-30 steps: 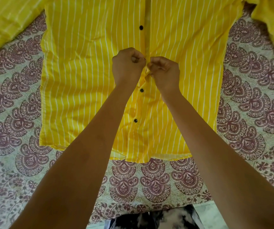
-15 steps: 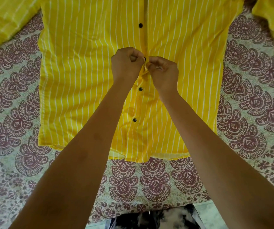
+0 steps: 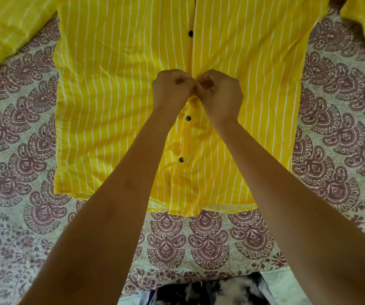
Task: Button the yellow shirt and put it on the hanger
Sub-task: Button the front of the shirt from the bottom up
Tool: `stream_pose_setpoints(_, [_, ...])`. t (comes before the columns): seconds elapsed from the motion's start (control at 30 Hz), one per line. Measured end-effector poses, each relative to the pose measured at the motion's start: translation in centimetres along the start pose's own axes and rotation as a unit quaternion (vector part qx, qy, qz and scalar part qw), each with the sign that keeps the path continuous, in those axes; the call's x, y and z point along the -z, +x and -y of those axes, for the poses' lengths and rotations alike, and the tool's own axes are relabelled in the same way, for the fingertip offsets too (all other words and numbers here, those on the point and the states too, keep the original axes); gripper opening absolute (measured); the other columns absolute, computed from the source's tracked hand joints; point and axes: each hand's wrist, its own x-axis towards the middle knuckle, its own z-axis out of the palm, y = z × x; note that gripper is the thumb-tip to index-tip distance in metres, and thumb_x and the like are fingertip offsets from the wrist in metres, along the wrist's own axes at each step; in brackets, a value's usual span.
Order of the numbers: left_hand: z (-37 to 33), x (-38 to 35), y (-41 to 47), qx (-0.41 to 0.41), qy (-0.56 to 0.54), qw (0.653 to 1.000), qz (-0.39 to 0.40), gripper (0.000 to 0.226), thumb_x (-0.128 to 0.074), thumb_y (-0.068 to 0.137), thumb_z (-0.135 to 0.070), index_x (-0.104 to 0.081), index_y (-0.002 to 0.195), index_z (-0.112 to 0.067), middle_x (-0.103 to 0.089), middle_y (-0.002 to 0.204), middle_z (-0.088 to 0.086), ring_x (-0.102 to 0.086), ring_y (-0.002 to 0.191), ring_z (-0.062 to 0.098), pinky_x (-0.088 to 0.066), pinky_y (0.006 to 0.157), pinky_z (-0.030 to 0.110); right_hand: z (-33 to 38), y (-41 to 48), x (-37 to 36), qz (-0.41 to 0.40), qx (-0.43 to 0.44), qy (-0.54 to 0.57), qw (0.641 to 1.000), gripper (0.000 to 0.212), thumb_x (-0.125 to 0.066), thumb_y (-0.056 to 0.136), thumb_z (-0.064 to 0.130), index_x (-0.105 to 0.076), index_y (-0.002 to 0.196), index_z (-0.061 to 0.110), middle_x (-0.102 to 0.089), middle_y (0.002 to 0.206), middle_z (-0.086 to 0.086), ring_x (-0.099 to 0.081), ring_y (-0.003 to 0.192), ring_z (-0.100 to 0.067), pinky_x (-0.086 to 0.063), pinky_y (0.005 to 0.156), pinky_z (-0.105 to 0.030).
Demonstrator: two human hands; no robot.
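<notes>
Across the patterned bedspread [image 3: 18,133], seen from the head camera, the yellow shirt [image 3: 111,106] lies flat and front-up, with its hem toward the person and its sleeves spread to both upper corners. Thin white stripes run down its length, and the cloth is lightly creased near the hem. Three dark buttons [image 3: 188,118] show along the centre placket, one above the hands and two below. The left hand [image 3: 171,91] and right hand [image 3: 220,93] meet at the placket, touching, fingers curled, each pinching the shirt's front edge.
</notes>
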Motion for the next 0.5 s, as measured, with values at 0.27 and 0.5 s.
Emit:
stream_pose_setpoints(0.27, [0.8, -0.9, 0.2, -0.021, 0.015, 0.999, -0.046, 0.007, -0.057, 0.080, -0.007, -0.060, 0.081, -0.012, -0.063, 0.071, 0.000, -0.065, 0.077, 0.021, -0.056, 0.075, 0.038, 0.1, -0.8, -0.9, -0.059, 0.056, -0.064, 0.995, 0.017, -0.058, 0.085, 0.033, -0.066, 0.089, 0.018, -0.071, 0.090, 0.000, -0.066, 0.084, -0.021, -0.044, 0.063, -0.032])
stream_pose_setpoints(0.5, [0.6, -1.0, 0.8, -0.032, 0.038, 0.998, -0.028, 0.024, -0.053, 0.082, -0.004, -0.048, 0.071, -0.025, -0.054, 0.066, -0.010, -0.056, 0.073, 0.013, -0.046, 0.066, 0.029, -0.1, -1.3, -1.5, -0.075, 0.017, 0.015, 0.997, 0.013, -0.061, 0.082, 0.024, -0.066, 0.089, 0.014, -0.073, 0.084, 0.000, -0.068, 0.078, -0.018, -0.043, 0.060, -0.029])
